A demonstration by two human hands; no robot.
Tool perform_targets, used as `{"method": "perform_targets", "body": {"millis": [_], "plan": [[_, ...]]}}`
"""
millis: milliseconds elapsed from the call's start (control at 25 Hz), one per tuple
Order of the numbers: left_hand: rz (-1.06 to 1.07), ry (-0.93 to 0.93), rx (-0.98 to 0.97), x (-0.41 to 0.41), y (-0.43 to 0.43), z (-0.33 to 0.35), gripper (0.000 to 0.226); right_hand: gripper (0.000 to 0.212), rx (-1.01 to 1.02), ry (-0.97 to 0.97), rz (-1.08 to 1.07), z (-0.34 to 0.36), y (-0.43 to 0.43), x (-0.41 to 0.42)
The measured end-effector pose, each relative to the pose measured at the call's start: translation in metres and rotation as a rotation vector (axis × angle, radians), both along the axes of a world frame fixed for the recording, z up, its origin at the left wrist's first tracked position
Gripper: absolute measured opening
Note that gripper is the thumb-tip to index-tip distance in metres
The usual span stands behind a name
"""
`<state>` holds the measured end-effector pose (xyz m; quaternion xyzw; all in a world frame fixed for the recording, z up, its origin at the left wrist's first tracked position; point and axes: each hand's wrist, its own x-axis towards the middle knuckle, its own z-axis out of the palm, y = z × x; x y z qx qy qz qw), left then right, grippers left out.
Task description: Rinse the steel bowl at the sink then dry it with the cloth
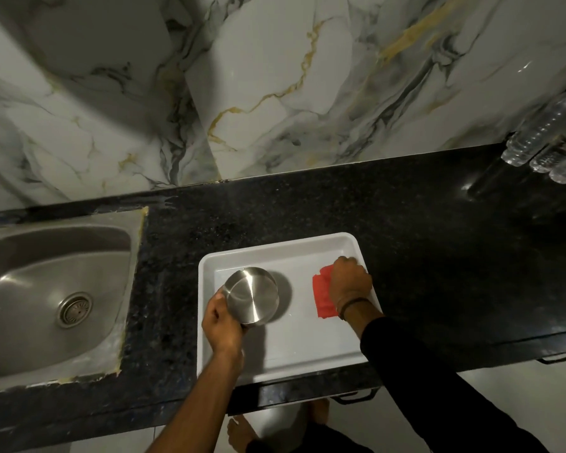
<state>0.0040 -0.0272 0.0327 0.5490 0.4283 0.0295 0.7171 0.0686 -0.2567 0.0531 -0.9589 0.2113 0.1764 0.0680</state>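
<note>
The steel bowl is turned bottom up and tilted over the left part of a white tray. My left hand grips its near rim. A red cloth lies in the tray's right part, and my right hand is closed over its right side. The steel sink with its round drain lies to the left, set into the black counter. No tap is in view.
The black granite counter runs along a marble wall. Clear plastic bottles stand at the far right corner. Drawer handles show under the counter's front edge, with my bare feet on the floor below.
</note>
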Motion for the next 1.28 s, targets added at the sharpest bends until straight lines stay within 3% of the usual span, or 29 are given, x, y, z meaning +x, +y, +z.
{"method": "perform_targets", "body": {"millis": [80,120,200,280,360,680,880,1120,1280], "plan": [[-0.012,-0.014,0.027,0.0,0.002,-0.003,0.027,0.064,-0.063,-0.064,0.024,0.006,0.005,0.0],[-0.01,-0.017,0.038,0.001,0.003,-0.003,0.026,0.066,0.007,-0.119,0.05,0.008,0.012,-0.002],[-0.015,-0.019,0.066,0.002,0.003,-0.006,0.026,0.046,0.443,-0.194,0.021,0.01,0.039,-0.01],[-0.028,-0.016,0.073,0.005,0.005,-0.01,0.03,0.03,0.948,-0.097,-0.181,0.012,0.076,-0.022],[-0.041,0.023,0.076,0.006,0.009,-0.011,0.029,0.032,1.12,-0.073,-0.291,0.012,0.098,-0.031],[-0.217,0.157,0.03,0.011,0.016,-0.019,0.041,0.038,1.045,-0.218,-0.345,-0.01,0.111,-0.036],[-0.265,0.269,-0.067,0.018,0.027,-0.018,0.036,0.031,1.064,-0.225,-0.384,-0.025,0.116,-0.035],[-0.406,0.333,0.082,0.022,0.034,-0.016,0.036,0.024,0.992,-0.161,-0.404,-0.027,0.123,-0.03],[-0.529,0.381,0.214,0.026,0.038,-0.011,0.042,0.032,0.899,-0.153,-0.349,-0.022,0.125,-0.03]]}}
